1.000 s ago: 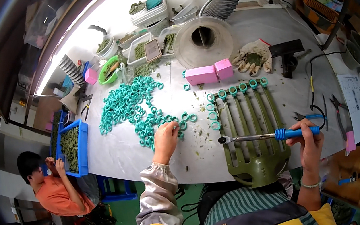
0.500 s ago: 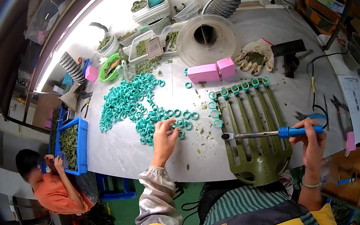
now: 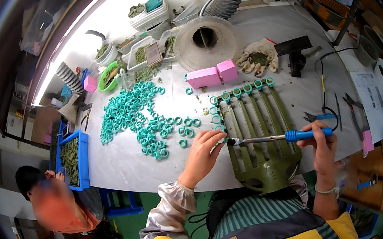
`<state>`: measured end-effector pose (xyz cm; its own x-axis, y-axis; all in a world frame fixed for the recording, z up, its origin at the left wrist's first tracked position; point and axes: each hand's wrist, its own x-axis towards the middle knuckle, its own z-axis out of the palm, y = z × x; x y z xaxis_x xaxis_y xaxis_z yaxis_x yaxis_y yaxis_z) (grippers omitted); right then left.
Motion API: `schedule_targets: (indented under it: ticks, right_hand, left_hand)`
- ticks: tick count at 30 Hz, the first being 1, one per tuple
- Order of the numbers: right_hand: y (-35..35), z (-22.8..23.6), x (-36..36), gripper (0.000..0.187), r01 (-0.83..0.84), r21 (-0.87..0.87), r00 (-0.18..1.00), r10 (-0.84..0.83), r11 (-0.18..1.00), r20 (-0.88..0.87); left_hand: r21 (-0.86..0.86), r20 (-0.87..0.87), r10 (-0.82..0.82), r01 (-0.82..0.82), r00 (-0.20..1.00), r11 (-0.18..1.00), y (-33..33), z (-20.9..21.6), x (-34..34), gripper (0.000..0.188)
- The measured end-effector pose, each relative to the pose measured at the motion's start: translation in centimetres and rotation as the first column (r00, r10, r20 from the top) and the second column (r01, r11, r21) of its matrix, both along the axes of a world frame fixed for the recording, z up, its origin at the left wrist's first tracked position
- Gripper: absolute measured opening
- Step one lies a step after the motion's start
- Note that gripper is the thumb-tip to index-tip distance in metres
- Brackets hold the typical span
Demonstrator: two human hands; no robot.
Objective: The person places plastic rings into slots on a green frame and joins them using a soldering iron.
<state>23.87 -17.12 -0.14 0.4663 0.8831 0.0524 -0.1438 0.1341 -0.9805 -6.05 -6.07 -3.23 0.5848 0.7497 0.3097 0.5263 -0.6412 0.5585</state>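
My left hand (image 3: 203, 154) pinches a small teal ring, mostly hidden by the fingertips, against the left side of an olive-green comb-shaped frame (image 3: 270, 174). In my right hand (image 3: 322, 151) is a soldering iron (image 3: 265, 139) with a blue handle, held level across the frame's bars. Its dark scoop-like tip is close to my left fingertips. Several teal rings stand fixed along the frame's far edge, like the ring (image 3: 248, 88) there, and more line its left side. A big heap of loose teal rings (image 3: 126, 111) lies left of the frame.
Pink blocks (image 3: 203, 78), a dirty glove (image 3: 258, 56) and a clear funnel hood (image 3: 183, 49) sit beyond the frame. Pliers (image 3: 353, 111) and a cable lie at right. Tubs of green pieces stand at the back; a blue crate (image 3: 82, 164) and another person (image 3: 59, 207) are at left.
My left hand has moved right, from the edge of the ring heap to the frame's left side. The iron's tip now lies close to its fingers. The view has shifted slightly.
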Motion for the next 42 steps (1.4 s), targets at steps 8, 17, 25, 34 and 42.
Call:
schedule_targets:
  ticks: [8,17,25,34,42]
  right_hand:
    - [0.7,-1.5,-0.7,0.029,-0.029,0.051,0.997,0.033,0.998,-0.063]
    - [-0.6,0.7,1.0,0.030,-0.003,0.024,1.000,0.003,1.000,0.001]
    - [-0.7,0.7,0.7,0.030,-0.008,0.033,1.000,0.008,0.999,-0.005]
    - [-1.4,0.6,1.1,0.031,0.012,0.032,1.000,-0.012,0.999,0.007]
    - [-1.5,0.2,1.0,0.031,-0.007,0.012,1.000,0.007,1.000,-0.009]
  left_hand:
    - [0.011,-0.085,-0.048,0.049,0.995,0.999,0.2,-0.3,0.7,0.028]
    - [-0.165,0.158,0.187,-0.161,0.970,0.973,2.6,-0.8,-1.9,0.021]
    - [-0.100,0.009,0.516,-0.512,0.857,0.853,5.5,-5.8,-8.1,0.022]
    - [-0.443,0.197,0.312,-0.200,0.929,0.874,1.4,1.1,-4.9,0.029]
    - [-0.278,0.140,0.041,0.000,0.989,0.961,-3.0,1.2,-0.6,0.031]
